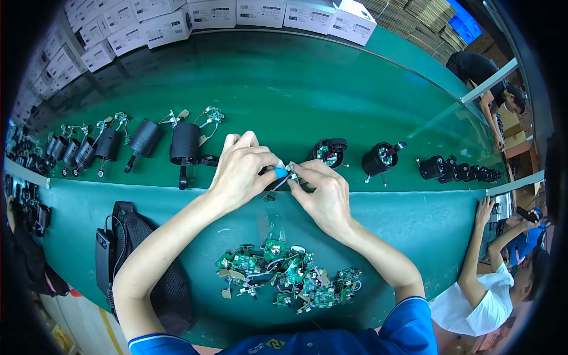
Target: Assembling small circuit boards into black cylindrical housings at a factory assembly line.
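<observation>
My left hand (245,168) and my right hand (322,192) meet over the front edge of the raised green surface. Between their fingertips is a small circuit board with wires (290,173), pinched from both sides and partly hidden. Blue tape wraps a finger of the left hand. A small green board (269,196) hangs below the fingers on a wire. Just beyond the right hand stands an open black cylindrical housing (327,154) with a board inside. Nearer to me lies a loose pile of green circuit boards with wires (296,275).
Black cylinders with wired boards (185,144) line up at left; more open housings (380,160) run off to the right. A black mesh bag (168,293) and a black power bank (105,251) lie at left. White boxes (260,13) stand behind. Two people work at right.
</observation>
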Motion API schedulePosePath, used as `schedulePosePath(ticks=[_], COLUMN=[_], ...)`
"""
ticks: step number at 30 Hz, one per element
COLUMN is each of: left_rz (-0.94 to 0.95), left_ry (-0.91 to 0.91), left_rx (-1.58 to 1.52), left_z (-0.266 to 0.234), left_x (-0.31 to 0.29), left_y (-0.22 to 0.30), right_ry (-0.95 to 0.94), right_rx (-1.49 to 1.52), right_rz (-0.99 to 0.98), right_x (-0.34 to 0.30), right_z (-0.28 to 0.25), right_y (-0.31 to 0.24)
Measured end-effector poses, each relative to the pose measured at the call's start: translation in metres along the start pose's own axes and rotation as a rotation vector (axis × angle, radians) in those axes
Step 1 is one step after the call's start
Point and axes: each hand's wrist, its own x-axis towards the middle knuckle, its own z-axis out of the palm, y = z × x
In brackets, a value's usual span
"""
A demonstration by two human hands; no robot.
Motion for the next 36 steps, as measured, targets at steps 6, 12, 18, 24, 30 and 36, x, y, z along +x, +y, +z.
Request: schedulePosePath(ticks=[6,12,18,24,30,36], left_rz=[-0.067,-0.028,0.092,0.046,0.075,-0.054], left_ry=[-0.067,-0.049,-0.063,-0.095,-0.094,-0.391], left_rx=[-0.093,-0.088,0.005,-0.041,-0.099,-0.073], left_z=[-0.003,-0.002,-0.008,-0.003,0.005,-0.046], left_x=[-0.003,-0.006,-0.003,-0.005,-0.004,0.028], left_y=[-0.001,0.006,0.009,0.007,0.001,0.005], right_ry=[0.001,0.039,0.07,0.004,-0.05,-0.053], right_rx=[0.206,0.313,0.227,0.18,0.156,0.161], right_rz=[0.094,0.147,0.103,0.082,0.04,0.034], right_x=[-0.003,-0.012,-0.012,-0.011,-0.011,-0.015], right_z=[0.001,0.006,0.003,0.002,0.001,-0.008], right_y=[0.002,0.007,0.005,0.009,0.011,0.0])
